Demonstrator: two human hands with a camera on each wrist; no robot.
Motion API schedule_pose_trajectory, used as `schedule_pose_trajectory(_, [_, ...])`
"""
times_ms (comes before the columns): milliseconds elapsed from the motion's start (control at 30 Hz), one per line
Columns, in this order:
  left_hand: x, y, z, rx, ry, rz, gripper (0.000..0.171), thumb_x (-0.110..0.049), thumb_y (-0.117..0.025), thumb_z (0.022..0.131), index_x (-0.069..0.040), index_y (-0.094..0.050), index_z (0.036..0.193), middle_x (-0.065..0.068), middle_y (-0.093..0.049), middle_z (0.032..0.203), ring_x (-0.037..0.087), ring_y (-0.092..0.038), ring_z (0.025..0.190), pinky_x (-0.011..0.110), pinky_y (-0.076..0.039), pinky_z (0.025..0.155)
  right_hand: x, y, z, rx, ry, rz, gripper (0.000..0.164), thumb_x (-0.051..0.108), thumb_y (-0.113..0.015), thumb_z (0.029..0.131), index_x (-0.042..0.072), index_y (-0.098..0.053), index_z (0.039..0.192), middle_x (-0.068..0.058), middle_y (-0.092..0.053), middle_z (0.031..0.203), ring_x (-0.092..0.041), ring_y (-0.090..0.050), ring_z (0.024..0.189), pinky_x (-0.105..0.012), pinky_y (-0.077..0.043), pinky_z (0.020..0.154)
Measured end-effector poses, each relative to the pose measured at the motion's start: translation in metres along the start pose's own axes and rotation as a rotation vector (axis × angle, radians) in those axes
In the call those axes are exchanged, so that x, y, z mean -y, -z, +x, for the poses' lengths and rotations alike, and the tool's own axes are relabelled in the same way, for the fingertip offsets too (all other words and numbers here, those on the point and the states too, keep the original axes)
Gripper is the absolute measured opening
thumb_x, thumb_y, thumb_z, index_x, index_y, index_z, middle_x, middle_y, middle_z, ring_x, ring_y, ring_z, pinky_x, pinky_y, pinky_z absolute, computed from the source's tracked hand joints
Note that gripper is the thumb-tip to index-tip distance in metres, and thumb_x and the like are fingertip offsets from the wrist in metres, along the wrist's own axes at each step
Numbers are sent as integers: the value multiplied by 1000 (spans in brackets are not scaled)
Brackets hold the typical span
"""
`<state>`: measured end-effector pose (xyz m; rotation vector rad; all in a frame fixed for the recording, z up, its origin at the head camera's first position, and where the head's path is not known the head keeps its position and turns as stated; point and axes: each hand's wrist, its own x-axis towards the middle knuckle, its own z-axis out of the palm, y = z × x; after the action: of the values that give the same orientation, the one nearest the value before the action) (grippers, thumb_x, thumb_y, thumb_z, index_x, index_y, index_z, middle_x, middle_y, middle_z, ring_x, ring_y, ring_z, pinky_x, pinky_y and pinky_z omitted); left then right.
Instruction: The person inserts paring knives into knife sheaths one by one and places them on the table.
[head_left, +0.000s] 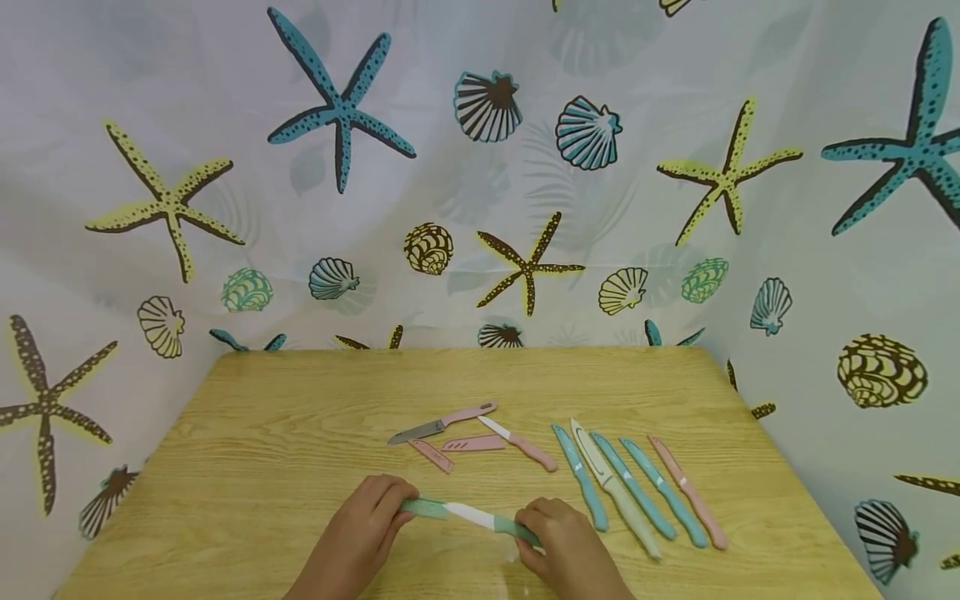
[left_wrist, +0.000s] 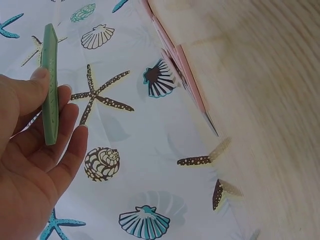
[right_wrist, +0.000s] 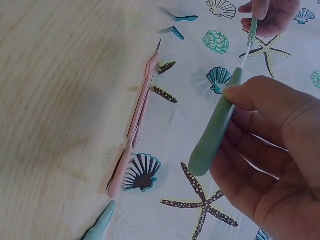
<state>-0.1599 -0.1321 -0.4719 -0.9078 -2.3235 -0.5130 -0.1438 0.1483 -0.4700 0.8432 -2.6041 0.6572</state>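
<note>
Between thumb and fingers, my left hand (head_left: 366, 518) pinches a light green knife sheath (head_left: 427, 507), which stands upright-looking in the left wrist view. My right hand (head_left: 561, 533) grips the green handle (right_wrist: 216, 131) of a small knife (head_left: 474, 517) with a white blade. The blade points left toward the sheath, its tip right at the sheath's near end in the head view. Most of the blade is bare. Both things are held over the front of the table, roughly in one line.
On the wooden table (head_left: 300, 417) lie a pink knife with a grey blade (head_left: 450, 418), a pink knife with a white blade (head_left: 534, 450) and two pink sheaths, one a longer sheath (head_left: 474, 443). Several blue knives, a cream knife (head_left: 630, 508) and a pink knife (head_left: 693, 492) lie at right.
</note>
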Motion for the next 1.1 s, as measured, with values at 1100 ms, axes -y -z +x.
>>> schedule_pose_trajectory(1100, [-9,-13,2,14,-43,-74,37,-33,-34,102,-8,-61,102,-3,-57,102,7,-54,86,13,-46,77,5,-1,8,52,107,-27,16,8,-81,74,6,-72,87,2,-67,85,-9,-61,74,-17,-52,65])
